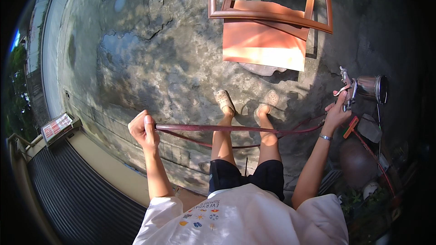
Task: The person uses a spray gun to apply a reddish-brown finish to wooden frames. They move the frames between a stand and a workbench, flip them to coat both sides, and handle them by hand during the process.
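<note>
My left hand [144, 128] is closed in a fist round a dark red hose [213, 128], held out to the left at about knee height in the picture. From that fist the hose runs across in front of my legs toward the right, and a second length loops back below it. My right hand [338, 112] grips a metal spray gun [349, 88] by its handle. A silver cup [370, 87] is fixed to the gun and sticks out to the right. Near the right wrist the hose meets the gun's lower end, partly hidden by the hand.
Ahead, brown frames [272, 14] lie over an orange-brown panel [263, 45] on cracked concrete [150, 41]. To my right are an orange-headed tool [351, 127], a rounded brown object [359, 163] and plants [359, 199]. A dark ribbed shutter [81, 190] stands at left.
</note>
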The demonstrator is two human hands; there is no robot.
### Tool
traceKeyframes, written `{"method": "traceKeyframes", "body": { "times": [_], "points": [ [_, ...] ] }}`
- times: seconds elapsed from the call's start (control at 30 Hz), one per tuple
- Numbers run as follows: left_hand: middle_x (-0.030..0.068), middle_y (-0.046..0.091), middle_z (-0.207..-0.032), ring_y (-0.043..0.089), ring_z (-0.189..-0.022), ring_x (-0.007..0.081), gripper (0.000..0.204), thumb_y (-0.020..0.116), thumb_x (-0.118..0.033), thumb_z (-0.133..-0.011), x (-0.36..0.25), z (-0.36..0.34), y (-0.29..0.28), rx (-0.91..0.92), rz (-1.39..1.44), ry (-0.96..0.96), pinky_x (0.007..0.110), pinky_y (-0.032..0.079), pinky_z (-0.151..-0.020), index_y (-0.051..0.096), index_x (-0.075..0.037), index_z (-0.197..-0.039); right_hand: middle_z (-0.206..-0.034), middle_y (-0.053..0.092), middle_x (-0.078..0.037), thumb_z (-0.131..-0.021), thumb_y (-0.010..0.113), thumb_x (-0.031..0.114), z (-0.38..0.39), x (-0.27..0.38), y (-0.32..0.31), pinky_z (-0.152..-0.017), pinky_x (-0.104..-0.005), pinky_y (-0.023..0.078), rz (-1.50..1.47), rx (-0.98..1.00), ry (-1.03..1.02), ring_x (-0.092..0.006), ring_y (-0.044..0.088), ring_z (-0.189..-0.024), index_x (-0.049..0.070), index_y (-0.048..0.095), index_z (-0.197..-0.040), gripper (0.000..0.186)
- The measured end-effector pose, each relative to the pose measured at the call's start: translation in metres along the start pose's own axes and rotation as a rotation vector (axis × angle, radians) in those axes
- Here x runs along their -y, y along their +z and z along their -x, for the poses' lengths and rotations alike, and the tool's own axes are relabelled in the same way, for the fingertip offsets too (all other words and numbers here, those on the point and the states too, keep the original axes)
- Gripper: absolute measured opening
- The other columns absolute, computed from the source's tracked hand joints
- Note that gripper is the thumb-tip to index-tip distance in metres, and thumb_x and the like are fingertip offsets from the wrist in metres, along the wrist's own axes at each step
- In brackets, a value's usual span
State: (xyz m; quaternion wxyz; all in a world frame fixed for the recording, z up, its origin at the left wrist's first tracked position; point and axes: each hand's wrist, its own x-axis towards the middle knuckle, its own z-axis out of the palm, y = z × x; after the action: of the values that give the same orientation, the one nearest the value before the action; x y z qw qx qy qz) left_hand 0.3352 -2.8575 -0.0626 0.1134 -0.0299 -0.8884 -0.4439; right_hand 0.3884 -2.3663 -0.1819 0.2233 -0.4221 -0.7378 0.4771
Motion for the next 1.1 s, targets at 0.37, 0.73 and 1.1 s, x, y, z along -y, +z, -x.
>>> {"method": "traceKeyframes", "body": {
  "times": [0.37,0.73,1.1],
  "points": [
    [0.0008,0.034,-0.050,0.029,-0.047,0.0103,0.049,0.049,-0.014,-0.101,0.104,0.007,-0.099,-0.058,0.206,0.000,0.028,0.020,-0.048,0.038,-0.004,-0.055,-0.086,0.070,-0.009,-0.098,0.062,0.031,0.094,-0.002,0.075,-0.035,-0.0249,0.036,-0.119,-0.142,0.060,-0.0100,0.050,-0.040,-0.003,0.066,-0.114,0.037],
    [-0.0032,0.028,-0.050,0.021,-0.047,0.0067,0.049,0.050,-0.024,-0.102,0.184,0.015,-0.224,-0.331,0.239,-0.461,0.027,0.019,-0.046,0.035,-0.012,-0.057,-0.074,0.065,-0.007,-0.091,0.072,0.021,0.292,0.034,0.204,-0.060,-0.0282,0.046,-0.099,0.365,0.002,-0.0121,0.060,-0.066,-0.001,0.064,-0.092,0.023],
    [-0.0020,0.029,-0.051,0.022,-0.048,0.0078,0.053,0.050,-0.026,-0.102,0.180,0.017,-0.202,-0.221,0.238,-0.434,0.027,0.018,-0.048,0.031,-0.012,-0.056,-0.068,0.061,-0.007,-0.093,0.069,0.022,0.272,0.041,0.225,-0.059,-0.0286,0.045,-0.115,0.307,-0.083,-0.0121,0.054,-0.062,-0.002,0.064,-0.088,0.025]
  ]
}}
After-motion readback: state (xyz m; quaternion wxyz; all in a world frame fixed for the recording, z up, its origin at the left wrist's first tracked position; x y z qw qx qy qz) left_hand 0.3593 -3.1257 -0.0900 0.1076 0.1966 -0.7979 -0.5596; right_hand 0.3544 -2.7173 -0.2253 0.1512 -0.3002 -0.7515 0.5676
